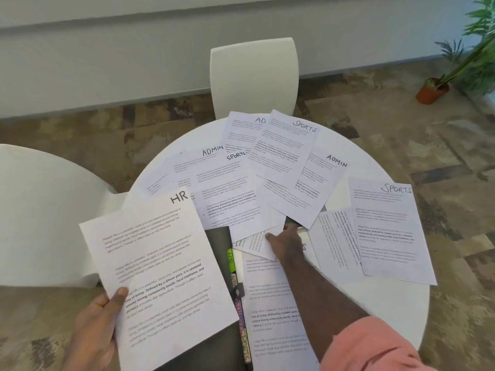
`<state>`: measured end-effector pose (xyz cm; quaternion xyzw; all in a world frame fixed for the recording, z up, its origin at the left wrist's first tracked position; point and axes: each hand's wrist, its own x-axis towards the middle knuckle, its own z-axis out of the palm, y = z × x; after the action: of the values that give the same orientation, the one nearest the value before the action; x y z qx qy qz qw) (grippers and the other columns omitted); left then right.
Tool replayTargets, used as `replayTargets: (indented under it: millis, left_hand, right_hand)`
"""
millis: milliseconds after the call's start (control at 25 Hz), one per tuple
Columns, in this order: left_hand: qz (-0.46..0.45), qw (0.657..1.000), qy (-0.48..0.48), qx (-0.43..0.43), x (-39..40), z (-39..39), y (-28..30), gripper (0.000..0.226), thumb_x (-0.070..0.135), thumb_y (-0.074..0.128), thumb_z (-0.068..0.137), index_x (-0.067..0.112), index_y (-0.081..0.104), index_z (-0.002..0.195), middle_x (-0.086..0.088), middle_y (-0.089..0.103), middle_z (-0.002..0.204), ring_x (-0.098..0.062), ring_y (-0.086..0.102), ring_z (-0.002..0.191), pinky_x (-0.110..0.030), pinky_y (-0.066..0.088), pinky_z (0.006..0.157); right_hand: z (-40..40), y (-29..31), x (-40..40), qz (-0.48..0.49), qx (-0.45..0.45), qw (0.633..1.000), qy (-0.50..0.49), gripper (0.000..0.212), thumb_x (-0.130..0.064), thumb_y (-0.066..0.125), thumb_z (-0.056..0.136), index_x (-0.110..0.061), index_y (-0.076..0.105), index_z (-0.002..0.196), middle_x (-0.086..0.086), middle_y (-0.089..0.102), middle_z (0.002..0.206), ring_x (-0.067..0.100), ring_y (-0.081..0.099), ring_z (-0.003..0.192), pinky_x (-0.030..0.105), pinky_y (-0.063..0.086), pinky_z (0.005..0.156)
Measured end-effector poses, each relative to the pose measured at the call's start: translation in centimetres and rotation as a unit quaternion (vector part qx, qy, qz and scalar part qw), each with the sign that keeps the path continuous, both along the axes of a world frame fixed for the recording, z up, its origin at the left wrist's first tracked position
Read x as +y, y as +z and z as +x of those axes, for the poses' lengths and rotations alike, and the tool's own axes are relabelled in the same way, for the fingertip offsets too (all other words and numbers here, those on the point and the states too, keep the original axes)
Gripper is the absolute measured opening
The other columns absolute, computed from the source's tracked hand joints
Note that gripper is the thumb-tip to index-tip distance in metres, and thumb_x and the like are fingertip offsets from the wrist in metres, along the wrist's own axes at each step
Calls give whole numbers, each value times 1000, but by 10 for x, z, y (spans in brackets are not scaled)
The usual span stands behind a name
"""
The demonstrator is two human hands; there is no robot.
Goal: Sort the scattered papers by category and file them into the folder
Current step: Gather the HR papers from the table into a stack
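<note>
Papers (270,167) under right hand (288,243) fingertips; left hand (99,325) grips HR sheet (158,277).

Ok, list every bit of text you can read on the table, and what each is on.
"HR": sheet held in left hand.
"ADMIN": left sheet.
"SPORTS": middle sheet.
"AD", rest covered: far sheet.
"SPORTS": far-right sheet.
"ADMIN": right sheet.
"SPORTS": rightmost sheet.
"HR": green folder tab.
Other tabs, body print, and the heading under right hand: unreadable.
</note>
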<state>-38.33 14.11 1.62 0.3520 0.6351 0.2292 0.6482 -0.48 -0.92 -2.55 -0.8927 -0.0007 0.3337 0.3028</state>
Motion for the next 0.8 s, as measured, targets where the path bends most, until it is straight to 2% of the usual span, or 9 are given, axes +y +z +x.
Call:
replayTargets:
  millis: [120,200,240,360,480,520,600,680,800]
  left_hand:
    - [-4,1000,0,-5,0,-3,-3,11,18,65,92,10,72,97,-12,78,96,-27,77,78,-43,62,62]
    - [-5,1000,-3,-2,0,-2,-3,11,18,65,92,9,72,95,-13,78,95,-26,77,76,-42,62,60]
    - [-5,1000,-4,1,0,-1,-3,10,18,66,92,10,72,93,-13,78,94,-27,77,76,-43,62,62]
    - [-4,1000,-5,12,0,6,-2,11,20,69,90,10,73,88,-15,77,99,-33,76,85,-55,57,82]
    - [-6,1000,-1,9,0,15,2,11,21,69,90,11,73,87,-15,77,100,-34,74,89,-60,51,92]
    - [-9,1000,0,3,1,17,2,10,20,68,91,11,72,90,-15,77,101,-35,73,93,-61,50,94]
    - [-15,1000,-2,-9,2,19,2,15,20,66,92,8,70,100,-16,76,105,-35,71,99,-61,48,97]
    - [-11,1000,-4,-18,2,21,1,19,21,66,92,7,69,104,-14,76,105,-30,72,92,-54,54,90]
    - [-2,1000,-11,-25,-1,24,-1,17,20,64,93,8,69,104,-10,77,101,-20,75,79,-40,61,74]
  right_hand:
    - [3,-1,0,37,14,997,-65,40,-20,74,81,-13,55,115,2,66,98,25,64,94,25,43,77]
    - [7,-3,-8,35,0,998,-49,22,-23,75,80,-13,63,96,-1,66,87,20,63,80,24,41,66]
    - [10,-5,-13,29,-11,999,-36,17,-25,76,80,-13,65,86,-3,66,81,22,64,79,24,41,64]
    - [20,-13,-29,36,-4,999,-29,16,-24,78,77,-12,69,72,2,70,75,29,69,83,36,56,77]
    - [33,-15,-41,49,20,997,-57,15,-19,79,77,-6,73,80,11,75,86,32,71,84,45,59,82]
    - [38,-13,-46,61,30,995,-74,14,-15,79,78,-3,73,82,12,75,85,32,72,82,45,60,79]
    - [45,-8,-62,103,56,986,-119,8,-5,76,81,0,73,85,12,75,82,25,72,71,35,61,64]
    - [50,-1,-86,135,84,975,-156,10,2,73,83,1,72,93,12,75,83,20,71,67,25,56,52]
    - [48,8,-125,144,140,962,-184,14,5,70,86,3,70,100,14,76,88,22,73,72,25,56,53]
